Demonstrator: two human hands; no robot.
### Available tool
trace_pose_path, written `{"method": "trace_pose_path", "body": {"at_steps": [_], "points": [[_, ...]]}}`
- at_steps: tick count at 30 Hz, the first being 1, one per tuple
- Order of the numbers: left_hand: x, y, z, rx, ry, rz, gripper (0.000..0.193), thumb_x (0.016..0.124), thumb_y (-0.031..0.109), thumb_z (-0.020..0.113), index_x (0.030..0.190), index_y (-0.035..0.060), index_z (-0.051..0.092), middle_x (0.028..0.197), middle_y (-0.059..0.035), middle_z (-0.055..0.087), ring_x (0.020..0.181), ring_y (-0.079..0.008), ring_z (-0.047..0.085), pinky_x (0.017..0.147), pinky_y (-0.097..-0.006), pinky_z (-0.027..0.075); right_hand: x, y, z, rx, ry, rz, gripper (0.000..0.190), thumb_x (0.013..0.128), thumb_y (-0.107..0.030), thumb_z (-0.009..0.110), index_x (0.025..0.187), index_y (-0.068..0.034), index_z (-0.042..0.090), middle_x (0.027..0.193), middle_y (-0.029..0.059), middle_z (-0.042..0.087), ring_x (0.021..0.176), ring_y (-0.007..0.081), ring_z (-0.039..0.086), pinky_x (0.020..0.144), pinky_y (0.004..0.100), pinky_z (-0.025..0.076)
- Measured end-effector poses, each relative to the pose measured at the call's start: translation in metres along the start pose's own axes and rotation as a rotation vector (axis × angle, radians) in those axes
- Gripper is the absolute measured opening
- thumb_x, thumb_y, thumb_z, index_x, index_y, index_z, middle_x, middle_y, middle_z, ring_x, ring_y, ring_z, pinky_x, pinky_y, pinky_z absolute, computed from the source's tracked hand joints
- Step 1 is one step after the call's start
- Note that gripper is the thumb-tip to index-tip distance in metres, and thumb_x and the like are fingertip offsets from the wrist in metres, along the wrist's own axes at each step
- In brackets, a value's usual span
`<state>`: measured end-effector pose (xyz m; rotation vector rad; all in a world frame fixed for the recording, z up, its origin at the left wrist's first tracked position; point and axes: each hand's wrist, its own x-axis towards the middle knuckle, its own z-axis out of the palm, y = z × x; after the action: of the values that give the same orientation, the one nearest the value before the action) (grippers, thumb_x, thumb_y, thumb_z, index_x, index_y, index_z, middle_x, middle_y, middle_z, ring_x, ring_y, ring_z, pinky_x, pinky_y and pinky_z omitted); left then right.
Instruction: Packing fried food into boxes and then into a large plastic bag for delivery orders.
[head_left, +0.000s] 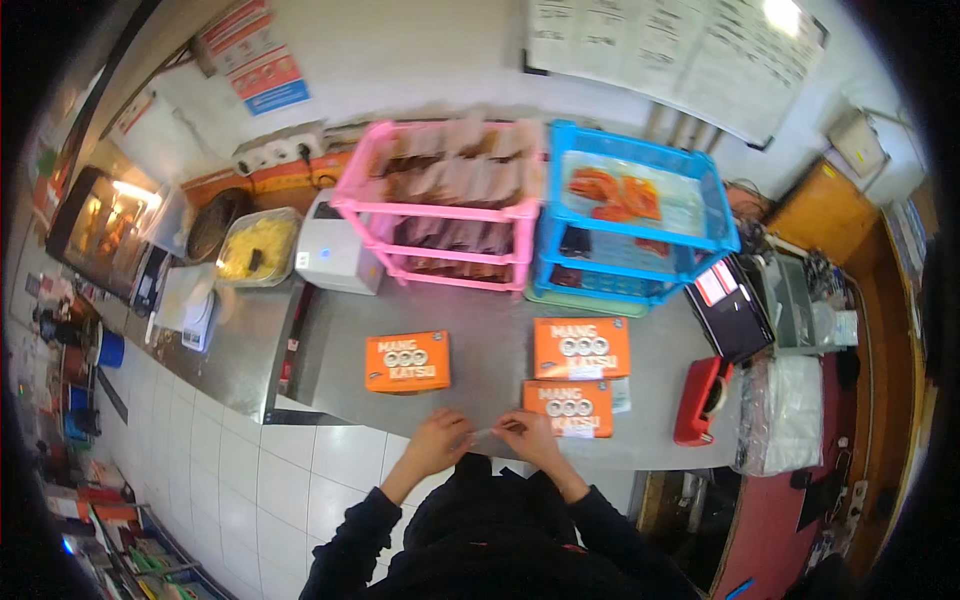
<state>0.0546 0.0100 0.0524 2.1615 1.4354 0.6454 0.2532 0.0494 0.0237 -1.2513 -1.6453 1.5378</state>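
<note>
Both my hands are at the front edge of a steel counter. Between the fingertips of my left hand and my right hand stretches a small, clear strip, which looks like tape or thin film. An orange printed food box lies on the counter beyond my left hand. Two more orange boxes lie to the right, a farther one and a nearer one beside my right hand. A red tape dispenser stands farther right.
Pink and blue stacked plastic racks with packets stand at the back. Left of them are a white label printer or similar device, a tub of yellow food and a small scale. Clear plastic bags lie at right.
</note>
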Motion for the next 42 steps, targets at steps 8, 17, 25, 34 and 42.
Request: {"method": "trace_pose_path", "body": {"at_steps": [8, 17, 25, 34, 42], "points": [[-0.043, -0.125, -0.045, 0.261, 0.122, -0.282, 0.043, 0.061, 0.011, 0.068, 0.102, 0.0101, 0.055, 0.105, -0.0083, 0.052, 0.108, -0.0282, 0.043, 0.089, -0.0416, 0.034, 0.071, 0.018, 0.116, -0.441, 0.095, -0.244, 0.012, 0.055, -0.010, 0.068, 0.066, -0.013, 0.063, 0.105, 0.0055, 0.051, 0.111, 0.0260, 0.040, 0.089, 0.0426, 0.030], [-0.041, -0.190, 0.008, 0.087, 0.346, -0.214, 0.044, 0.069, 0.008, 0.059, 0.111, 0.0227, 0.056, 0.125, 0.0051, 0.044, 0.121, -0.0278, 0.032, 0.100, -0.0485, 0.023, 0.093, 0.035, 0.153, -0.401, 0.251, -0.394, 0.014, 0.053, -0.012, 0.072, 0.064, -0.013, 0.063, 0.113, 0.0075, 0.047, 0.116, 0.0305, 0.036, 0.094, 0.0446, 0.025], [-0.043, -0.191, 0.008, 0.046, 0.303, -0.206, 0.039, 0.073, 0.004, 0.053, 0.109, 0.0181, 0.057, 0.121, 0.0024, 0.049, 0.118, -0.0283, 0.036, 0.099, -0.0486, 0.024, 0.115, 0.046, 0.174, -0.394, 0.488, -0.389, 0.013, 0.056, -0.011, 0.071, 0.064, -0.010, 0.061, 0.106, 0.0069, 0.051, 0.110, 0.0303, 0.041, 0.090, 0.0406, 0.029], [-0.032, -0.173, 0.003, 0.044, 0.360, -0.243, 0.037, 0.070, 0.016, 0.060, 0.106, 0.0124, 0.055, 0.113, -0.0022, 0.053, 0.118, -0.0270, 0.036, 0.098, -0.0493, 0.022, 0.120, 0.047, 0.177, -0.451, 0.567, -0.307, 0.014, 0.054, -0.009, 0.070, 0.065, -0.010, 0.061, 0.100, 0.0014, 0.053, 0.105, 0.0248, 0.044, 0.086, 0.0396, 0.030], [-0.041, -0.190, 0.021, 0.220, 0.395, -0.218, 0.040, 0.071, 0.014, 0.059, 0.110, 0.0181, 0.053, 0.117, 0.0005, 0.050, 0.116, -0.0245, 0.038, 0.097, -0.0489, 0.024, 0.125, 0.026, 0.183, -0.473, 0.551, -0.176, 0.013, 0.054, -0.007, 0.067, 0.064, -0.011, 0.059, 0.097, -0.0001, 0.051, 0.103, 0.0235, 0.041, 0.081, 0.0396, 0.029]]}}
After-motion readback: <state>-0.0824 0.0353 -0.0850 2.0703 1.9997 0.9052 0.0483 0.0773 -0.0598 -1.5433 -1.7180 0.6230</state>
